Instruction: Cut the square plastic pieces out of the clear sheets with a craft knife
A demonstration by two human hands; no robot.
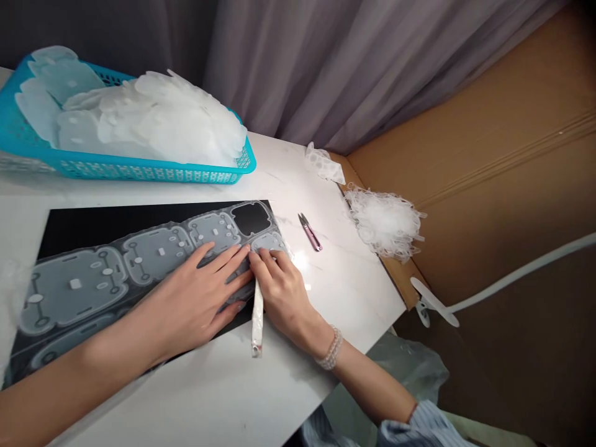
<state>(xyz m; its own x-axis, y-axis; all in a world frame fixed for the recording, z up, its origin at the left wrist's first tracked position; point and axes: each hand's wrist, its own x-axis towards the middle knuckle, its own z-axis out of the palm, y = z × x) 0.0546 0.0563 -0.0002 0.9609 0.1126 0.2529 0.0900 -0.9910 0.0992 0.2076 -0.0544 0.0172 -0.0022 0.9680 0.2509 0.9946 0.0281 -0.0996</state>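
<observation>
A translucent plastic sheet [158,254] with rounded panel shapes, small slots and holes lies over a black mat [112,223]. My left hand [205,292] rests flat on this sheet, its fingers spread. Beside it, my right hand [279,288] is closed around a slim white tool [257,323], whose tail end points toward me. The tool's tip is hidden under the fingers, so its kind does not show clearly. One panel opening [251,218] near the sheet's far right corner has no panel in it, and the black mat shows through.
A blue basket [149,171] at the back left holds a heap of translucent cut pieces [162,118]. Thread snips [310,233] lie right of the mat. Thin plastic scraps [384,220] pile at the table's right edge, near a white clip [433,304] and a cardboard wall [503,149].
</observation>
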